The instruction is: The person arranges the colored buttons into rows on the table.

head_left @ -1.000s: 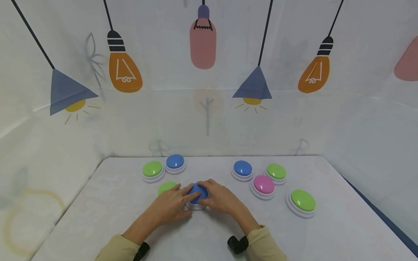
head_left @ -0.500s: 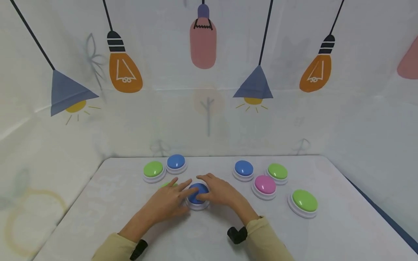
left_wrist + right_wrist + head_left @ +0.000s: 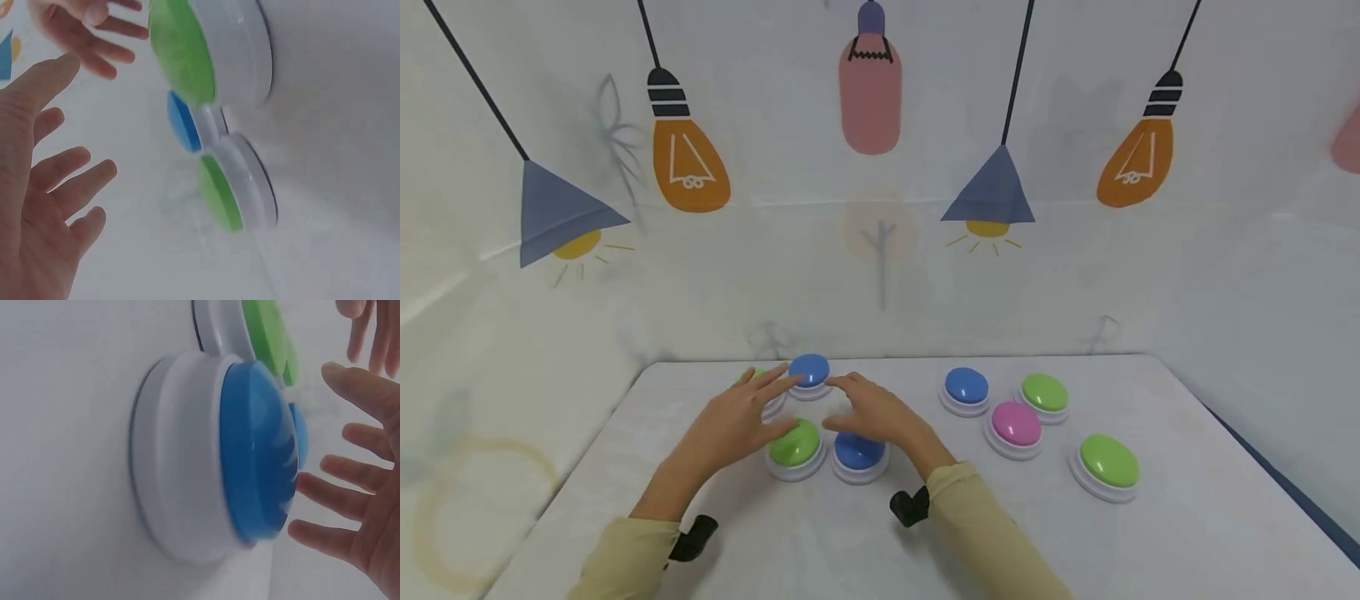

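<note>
My left hand (image 3: 733, 421) hovers with spread fingers over the left group of push buttons, holding nothing. Beneath its thumb sits a near green button (image 3: 793, 446) on a white base. Part of the far green button (image 3: 220, 195) is hidden by this hand in the head view. My right hand (image 3: 880, 412) is raised above the near blue button (image 3: 859, 452), its fingers extended and holding nothing. In the right wrist view, that blue dome (image 3: 256, 450) stands close to the fingers. A far blue button (image 3: 809, 369) lies just beyond both hands' fingertips.
On the right side of the white table (image 3: 820, 542) stand another blue button (image 3: 966, 385), a pink button (image 3: 1017, 423), a back green button (image 3: 1045, 392) and a front green button (image 3: 1108, 461). A white sheet printed with lamps (image 3: 988, 192) hangs behind the table.
Both hands have lifted off the near blue button and moved away from me, toward the back. The left hand has also gone left, uncovering the near green button. The buttons look unmoved.
</note>
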Demonstrator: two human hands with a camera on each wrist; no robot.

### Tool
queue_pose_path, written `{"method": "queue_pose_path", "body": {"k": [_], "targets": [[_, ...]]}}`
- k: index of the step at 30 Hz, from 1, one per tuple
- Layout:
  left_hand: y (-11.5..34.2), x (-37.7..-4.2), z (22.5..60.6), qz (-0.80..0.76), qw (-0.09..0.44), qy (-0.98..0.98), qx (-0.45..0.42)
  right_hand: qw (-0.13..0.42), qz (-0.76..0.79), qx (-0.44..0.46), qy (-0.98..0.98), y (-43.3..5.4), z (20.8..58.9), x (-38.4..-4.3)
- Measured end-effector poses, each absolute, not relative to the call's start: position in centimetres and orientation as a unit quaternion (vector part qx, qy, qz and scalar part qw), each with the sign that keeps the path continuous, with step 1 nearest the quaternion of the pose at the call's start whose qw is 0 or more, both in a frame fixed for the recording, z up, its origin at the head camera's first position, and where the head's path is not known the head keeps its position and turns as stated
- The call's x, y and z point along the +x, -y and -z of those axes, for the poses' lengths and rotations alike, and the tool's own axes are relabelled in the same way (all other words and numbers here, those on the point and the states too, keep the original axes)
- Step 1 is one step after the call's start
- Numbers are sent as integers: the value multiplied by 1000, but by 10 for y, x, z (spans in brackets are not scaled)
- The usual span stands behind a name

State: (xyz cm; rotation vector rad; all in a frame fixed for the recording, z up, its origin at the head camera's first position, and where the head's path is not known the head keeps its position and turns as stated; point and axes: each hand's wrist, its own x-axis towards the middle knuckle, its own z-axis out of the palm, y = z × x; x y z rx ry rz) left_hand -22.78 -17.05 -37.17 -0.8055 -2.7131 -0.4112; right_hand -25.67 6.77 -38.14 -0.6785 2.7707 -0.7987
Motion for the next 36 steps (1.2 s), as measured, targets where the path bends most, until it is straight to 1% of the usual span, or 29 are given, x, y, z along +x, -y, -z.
{"method": "queue_pose_path", "body": {"k": [6, 11, 15, 19, 22, 27, 31, 36], "targets": [[196, -236, 368, 177, 132, 947, -234, 79, 248, -238, -936, -45, 379, -269], [213, -242, 379, 208, 122, 949, -203, 50, 225, -247, -941, -25, 382, -280], [223, -249, 387, 224, 103, 951, -188, 34, 201, -249, -947, -9, 385, -286], [229, -255, 396, 248, 90, 949, -170, 37, 176, -251, -951, 5, 386, -287], [232, -258, 402, 263, 81, 948, -157, 26, 152, -255, -955, 13, 386, -287], [232, -262, 414, 270, 51, 950, -145, 5, 108, -258, -960, 24, 388, -290], [231, -264, 422, 280, 27, 949, -139, 1, 69, -253, -965, 35, 394, -292], [229, -266, 427, 293, 20, 947, -133, -1, 23, -237, -971, 44, 401, -296]]}}
